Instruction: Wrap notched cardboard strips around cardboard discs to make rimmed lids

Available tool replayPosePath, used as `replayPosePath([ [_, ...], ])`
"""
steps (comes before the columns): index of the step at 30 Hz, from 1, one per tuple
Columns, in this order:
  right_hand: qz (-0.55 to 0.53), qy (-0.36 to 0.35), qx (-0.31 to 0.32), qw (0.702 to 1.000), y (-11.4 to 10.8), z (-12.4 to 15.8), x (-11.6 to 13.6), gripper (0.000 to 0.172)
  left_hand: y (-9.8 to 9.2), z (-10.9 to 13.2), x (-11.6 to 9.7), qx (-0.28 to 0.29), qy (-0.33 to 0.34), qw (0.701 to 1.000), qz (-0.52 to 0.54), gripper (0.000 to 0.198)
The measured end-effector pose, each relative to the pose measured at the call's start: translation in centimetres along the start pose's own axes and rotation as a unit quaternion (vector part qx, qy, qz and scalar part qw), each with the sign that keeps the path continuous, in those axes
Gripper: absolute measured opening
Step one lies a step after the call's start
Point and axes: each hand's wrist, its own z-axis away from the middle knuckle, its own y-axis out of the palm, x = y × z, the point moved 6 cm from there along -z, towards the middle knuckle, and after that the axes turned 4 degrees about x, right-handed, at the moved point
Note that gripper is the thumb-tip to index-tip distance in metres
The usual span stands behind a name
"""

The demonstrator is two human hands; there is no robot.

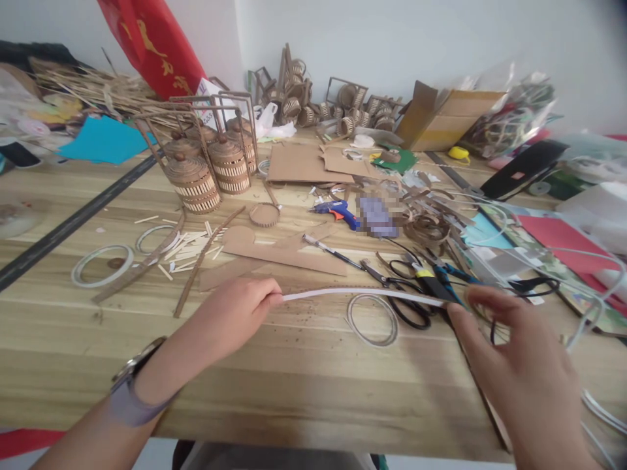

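In front of me, a narrow brown cardboard strip with a white edge (360, 292) stretches between my hands, bowed slightly upward. My left hand (245, 310), a watch on its wrist, pinches the strip's left end. At the other end my right hand (526, 359) has its thumb tip against the strip, fingers curled; the exact contact is partly hidden. Just below the strip lies a thin roll of white tape (373, 320). Black-handled scissors (409, 303) lie behind and under the strip's right part, beside pliers (448, 271) and a yellow-and-black tool (425, 279).
Lidded miniature baskets with tall handles (193, 186) stand at the back left. Small pale sticks (193, 248), a tape roll (102, 266), cardboard pieces (289, 254), a pen (330, 249) and a blue glue gun (337, 212) lie midway. Curled brown strips (426, 225) and a carton (445, 117) are right.
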Motion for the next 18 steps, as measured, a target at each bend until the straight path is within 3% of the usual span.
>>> replayPosePath([
  [2, 0.137, -0.041, -0.095, 0.985, -0.8, 0.3, 3.4, 0.046, 0.8, -0.4, -0.8, 0.002, 0.005, 1.0, -0.001, 0.028],
  [3, 0.156, -0.097, -0.107, 0.977, -0.5, 0.5, 5.5, 0.048, 1.3, -0.5, -1.2, 0.007, 0.014, 1.0, 0.004, 0.029],
  [4, 0.14, -0.179, -0.082, 0.97, 0.5, 0.9, 7.8, 0.045, 1.8, -0.6, -1.7, 0.012, 0.026, 0.999, 0.014, 0.03],
  [6, 0.095, -0.309, 0.027, 0.946, 3.4, 1.7, 11.4, 0.027, 2.6, -0.7, -2.5, 0.013, 0.06, 0.997, 0.052, 0.032],
  [8, 0.075, -0.349, 0.116, 0.927, 6.5, 2.2, 13.2, 0.02, 3.1, -0.8, -2.9, 0.004, 0.09, 0.99, 0.109, 0.029],
  [12, 0.057, -0.265, 0.304, 0.913, 11.3, 2.0, 12.6, 0.021, 3.5, -1.2, -2.2, -0.005, 0.078, 0.978, 0.192, 0.024],
  [15, 0.046, -0.18, 0.387, 0.903, 12.1, 1.5, 11.3, 0.019, 4.1, -1.4, -1.5, 0.031, 0.054, 0.967, 0.248, 0.022],
  [18, 0.032, -0.139, 0.463, 0.875, 12.0, 1.4, 10.9, 0.022, 5.0, -1.4, -1.5, 0.086, 0.055, 0.958, 0.268, 0.024],
])
